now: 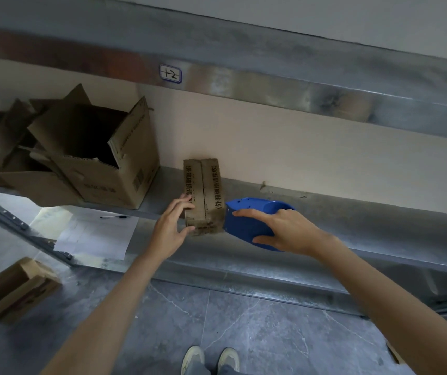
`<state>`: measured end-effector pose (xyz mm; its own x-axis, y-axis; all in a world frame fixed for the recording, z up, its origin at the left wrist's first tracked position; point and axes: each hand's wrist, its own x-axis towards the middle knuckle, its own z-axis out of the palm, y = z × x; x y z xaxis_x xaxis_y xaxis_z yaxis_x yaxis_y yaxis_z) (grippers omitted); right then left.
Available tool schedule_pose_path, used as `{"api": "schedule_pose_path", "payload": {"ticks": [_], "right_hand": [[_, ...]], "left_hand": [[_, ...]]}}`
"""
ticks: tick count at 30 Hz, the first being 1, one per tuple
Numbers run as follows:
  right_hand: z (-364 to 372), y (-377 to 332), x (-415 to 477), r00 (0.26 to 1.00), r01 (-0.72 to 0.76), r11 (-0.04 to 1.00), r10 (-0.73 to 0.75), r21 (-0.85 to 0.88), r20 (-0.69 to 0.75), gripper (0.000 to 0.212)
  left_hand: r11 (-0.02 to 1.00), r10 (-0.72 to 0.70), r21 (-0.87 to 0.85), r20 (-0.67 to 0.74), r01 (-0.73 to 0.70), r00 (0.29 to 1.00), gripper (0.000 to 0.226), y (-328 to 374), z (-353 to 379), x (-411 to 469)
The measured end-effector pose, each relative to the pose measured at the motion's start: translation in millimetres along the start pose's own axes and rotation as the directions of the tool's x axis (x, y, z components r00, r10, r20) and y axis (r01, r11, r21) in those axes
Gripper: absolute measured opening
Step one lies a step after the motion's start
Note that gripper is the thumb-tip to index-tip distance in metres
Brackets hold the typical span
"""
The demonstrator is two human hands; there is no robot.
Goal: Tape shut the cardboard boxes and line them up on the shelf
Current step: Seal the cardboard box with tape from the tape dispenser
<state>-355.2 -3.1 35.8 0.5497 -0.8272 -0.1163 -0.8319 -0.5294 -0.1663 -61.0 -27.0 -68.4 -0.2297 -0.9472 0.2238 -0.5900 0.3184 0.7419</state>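
Shelf [352, 223] edge: left hand [172, 228] clasps small box [204, 190], right hand [281, 231] grips tape dispenser [244, 221]; open carton [114, 182] apart leftward.

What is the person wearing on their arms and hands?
Nothing that shows. The left forearm and right forearm are bare, no sleeves in view. The left hand and right hand have no gloves, and no watch, bracelet or ring is visible.

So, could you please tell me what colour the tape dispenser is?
Blue; the tape dispenser shows best in the head view.
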Motion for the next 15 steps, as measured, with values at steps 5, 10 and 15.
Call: {"api": "schedule_pose_path", "payload": {"ticks": [5, 10, 15], "right_hand": [[-1, 0, 8, 0.998, 0.002, 0.997, -0.006, 0.072, 0.058, 0.070], [-2, -4, 15, 0.996, 0.027, 0.998, -0.032, 0.058, 0.087, 0.075], [-1, -6, 17, 0.997, 0.073, 0.997, -0.073, -0.028, 0.006, 0.072]], "left_hand": [[0.999, -0.048, -0.027, -0.037, 0.047, 0.998, 0.076, 8, 9, 5], [0.999, -0.035, 0.005, -0.021, 0.035, 0.999, 0.087, -2, 10, 11], [0.998, 0.026, 0.060, 0.024, -0.028, 0.999, 0.087, -10, 2, 12]]}}
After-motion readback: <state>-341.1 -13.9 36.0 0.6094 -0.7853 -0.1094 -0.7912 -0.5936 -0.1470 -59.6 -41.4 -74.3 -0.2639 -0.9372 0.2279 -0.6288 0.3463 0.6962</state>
